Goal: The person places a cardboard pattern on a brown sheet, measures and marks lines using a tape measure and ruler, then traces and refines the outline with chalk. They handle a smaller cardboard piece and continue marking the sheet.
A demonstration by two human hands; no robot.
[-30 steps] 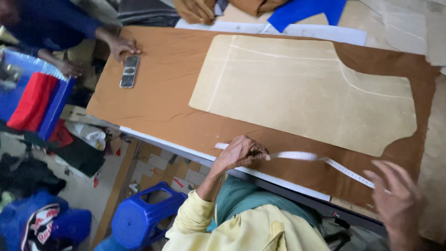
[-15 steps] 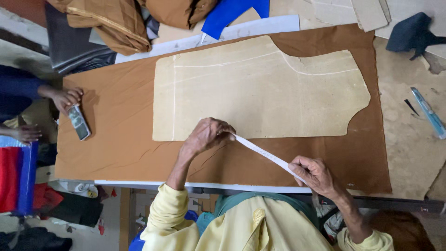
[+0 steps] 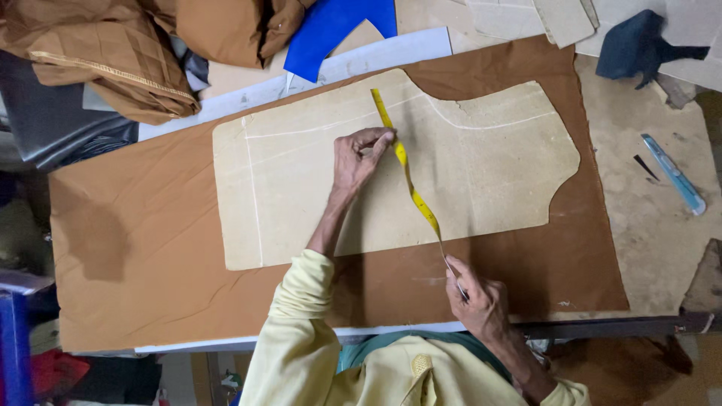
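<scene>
Fingertips of the left hand curl down onto the yellow measuring tape, pinning it against the pale cardboard pattern just above the middle of the frame. From under those fingertips the tape's free end runs a little way up toward the pattern's top edge, while the longer stretch twists down and to the right, crossing the pattern's lower edge onto the brown fabric. There, in the lower centre-right of the frame, the right hand is closed around the tape's other end, thumb and fingers pinching it just above the near edge of the table. Between the two hands the tape lies slack and slightly wavy rather than taut. Chalk lines cross the pattern's left and upper parts. At the right side of the frame a light blue utility knife lies on the bare tabletop, well apart from both hands. Folded brown garments are heaped in the upper left, and a blue pattern piece lies at the top centre.
</scene>
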